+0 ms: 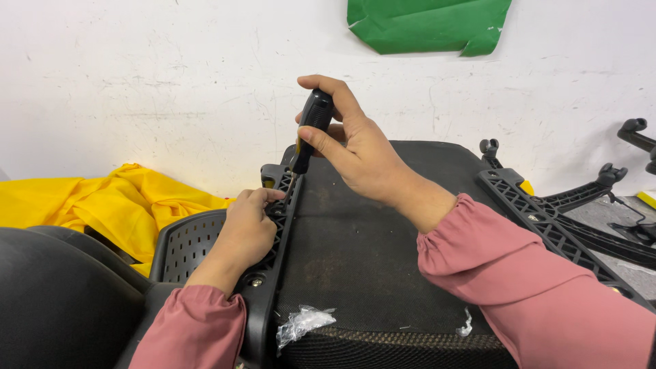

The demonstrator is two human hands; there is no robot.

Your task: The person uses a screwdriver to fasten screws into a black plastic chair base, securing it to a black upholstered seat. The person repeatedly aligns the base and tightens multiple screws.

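Counting hands: two, both the person's own, each in a pink sleeve.
Right hand (352, 147): fingers wrapped tight round the black handle of the one screwdriver (309, 133), which stands nearly upright, tip down.
Left hand (247, 229): fingers pinched together at the screwdriver's tip, resting on the black plastic bracket (273, 253); what they pinch is too small to tell.
Screwdriver tip: meets the bracket at its far end, just beside the left fingertips.
Brackets: two ribbed black ones, the second bracket (547, 222) along the right edge of the seat.
Seat underside (369, 253): one, covered in dark fabric, lying flat between the two brackets.
Screw head (256, 281): one visible in the near part of the left bracket.
Plastic scraps: two clear bits at the seat's near edge, the larger scrap (301, 322) on the left.
Perforated black shell (188, 246): one, left of the bracket.
Yellow cloth (102, 201): one heap, far left.
Chair base arms (601, 184): several black spokes at right.
Room: scuffed white wall (171, 82) with one green sheet (427, 24) fixed high up.
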